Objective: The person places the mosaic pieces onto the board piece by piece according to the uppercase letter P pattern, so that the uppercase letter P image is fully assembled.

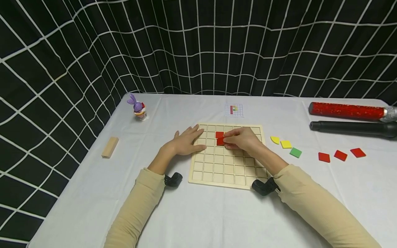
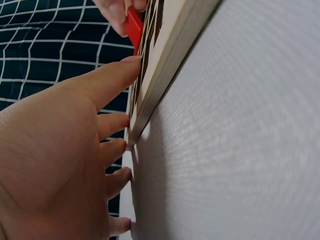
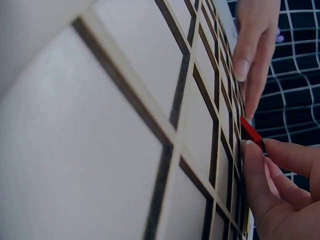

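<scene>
A square wooden grid board (image 1: 208, 167) lies flat in front of me. My right hand (image 1: 243, 140) pinches a red square tile (image 1: 220, 142) between thumb and fingertips, over a cell in the upper part of the board. In the right wrist view this tile (image 3: 251, 131) is tilted, its edge close to the grid. Another red square tile (image 1: 219, 134) sits in the cell just beyond it. The left hand (image 1: 186, 142) rests at the board's left edge with fingers spread, its thumb (image 2: 117, 75) over the rim.
A small printed pattern card (image 1: 234, 110) lies behind the board. To the right are a yellow quarter-circle (image 1: 275, 140), a yellow square (image 1: 286, 144), a green square (image 1: 295, 152) and red tiles (image 1: 324, 157). Farther out are a red rod (image 1: 347, 111), black rod (image 1: 350, 127), wooden block (image 1: 110, 147) and toy figure (image 1: 138, 107).
</scene>
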Motion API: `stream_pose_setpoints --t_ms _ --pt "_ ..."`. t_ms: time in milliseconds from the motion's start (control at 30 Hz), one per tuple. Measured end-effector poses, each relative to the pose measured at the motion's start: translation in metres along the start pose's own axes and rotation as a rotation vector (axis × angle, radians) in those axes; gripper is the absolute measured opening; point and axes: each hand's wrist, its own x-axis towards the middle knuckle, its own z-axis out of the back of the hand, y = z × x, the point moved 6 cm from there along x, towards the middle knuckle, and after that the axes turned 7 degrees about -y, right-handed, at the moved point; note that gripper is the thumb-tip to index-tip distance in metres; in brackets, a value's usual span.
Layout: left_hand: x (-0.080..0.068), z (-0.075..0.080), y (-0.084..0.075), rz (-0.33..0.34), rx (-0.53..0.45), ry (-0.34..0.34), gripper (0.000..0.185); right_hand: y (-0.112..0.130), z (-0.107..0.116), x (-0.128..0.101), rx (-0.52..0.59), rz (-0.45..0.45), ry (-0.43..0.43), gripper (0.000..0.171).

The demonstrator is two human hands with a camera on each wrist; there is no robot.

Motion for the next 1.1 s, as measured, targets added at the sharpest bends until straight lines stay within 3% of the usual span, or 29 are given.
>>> stream_pose_setpoints --t_ms 300,667,1100 --pt "0.0008 0.0005 0.0003 0.003 0.005 -0.007 0.073 0.0044 -0.0013 -0.0019 -0.126 0.067 -0.041 0.027" --pt "0.0004 -0.0005 0.0005 0.002 0.001 -0.004 0.074 0.0058 0.0006 -0.0049 -0.143 0.098 -0.064 0.024" --pt "-0.0001 -0.0001 -0.001 0.014 0.001 -0.005 0.073 0.0026 0.0042 -0.0027 -0.159 0.099 -0.032 0.029"
